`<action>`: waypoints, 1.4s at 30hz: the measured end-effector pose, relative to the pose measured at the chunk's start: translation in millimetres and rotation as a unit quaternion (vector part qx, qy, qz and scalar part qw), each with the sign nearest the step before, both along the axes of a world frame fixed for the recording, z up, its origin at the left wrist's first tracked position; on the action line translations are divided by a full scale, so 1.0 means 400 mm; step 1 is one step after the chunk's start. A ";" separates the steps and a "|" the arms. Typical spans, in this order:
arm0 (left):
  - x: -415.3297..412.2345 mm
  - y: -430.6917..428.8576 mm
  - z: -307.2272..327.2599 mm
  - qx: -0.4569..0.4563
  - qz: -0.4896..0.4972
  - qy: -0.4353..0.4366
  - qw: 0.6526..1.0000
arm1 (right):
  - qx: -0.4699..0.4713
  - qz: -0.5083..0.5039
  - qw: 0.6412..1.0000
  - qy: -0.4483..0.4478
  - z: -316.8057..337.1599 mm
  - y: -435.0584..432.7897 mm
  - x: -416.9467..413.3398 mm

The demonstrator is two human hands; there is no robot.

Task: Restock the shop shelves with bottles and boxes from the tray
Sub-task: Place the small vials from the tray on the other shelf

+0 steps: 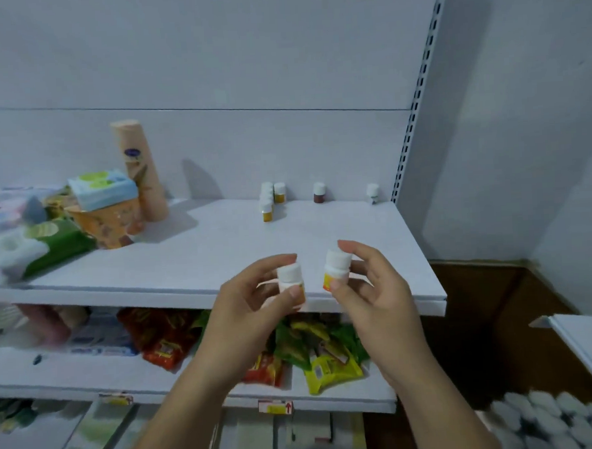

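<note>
Each of the hands, left (pixel 257 295) and right (pixel 366 286), pinches one small white-capped bottle (pixel 289 276), (pixel 336 268); setting both down together could topple the shelf's bottle row (pixel 269 200).

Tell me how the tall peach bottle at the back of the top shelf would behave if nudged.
The tall peach bottle looks narrow for its height and already leans, so it probably tips easily. Its round body would likely roll once down. The packets crowded beside it might stop a fall to that side.
</note>
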State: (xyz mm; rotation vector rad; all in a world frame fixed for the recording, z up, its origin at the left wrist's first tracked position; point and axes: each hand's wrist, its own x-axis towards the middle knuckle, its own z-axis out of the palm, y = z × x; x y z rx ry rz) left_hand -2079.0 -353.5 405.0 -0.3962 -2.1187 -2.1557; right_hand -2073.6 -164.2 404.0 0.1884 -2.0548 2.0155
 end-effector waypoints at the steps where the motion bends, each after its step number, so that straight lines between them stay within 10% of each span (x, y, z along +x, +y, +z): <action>1: -0.056 -0.014 -0.002 -0.018 0.007 0.012 1.000 | 0.014 -0.006 1.000 -0.001 -0.003 -0.018 -0.055; 16: -0.677 -0.086 0.023 -0.305 0.071 0.120 0.942 | 0.204 -0.096 0.973 -0.046 -0.097 -0.115 -0.743; 31: -0.899 -0.015 0.025 -0.601 0.065 0.102 0.790 | 0.210 -0.110 0.967 -0.092 -0.142 -0.106 -0.825; 38: -0.904 -0.021 0.011 -0.596 0.065 0.115 0.792 | 0.211 -0.104 0.968 -0.093 -0.143 -0.107 -0.839; 42: -0.885 -0.057 0.004 -0.465 0.067 0.098 0.877 | 0.209 -0.097 0.969 -0.093 -0.140 -0.107 -0.850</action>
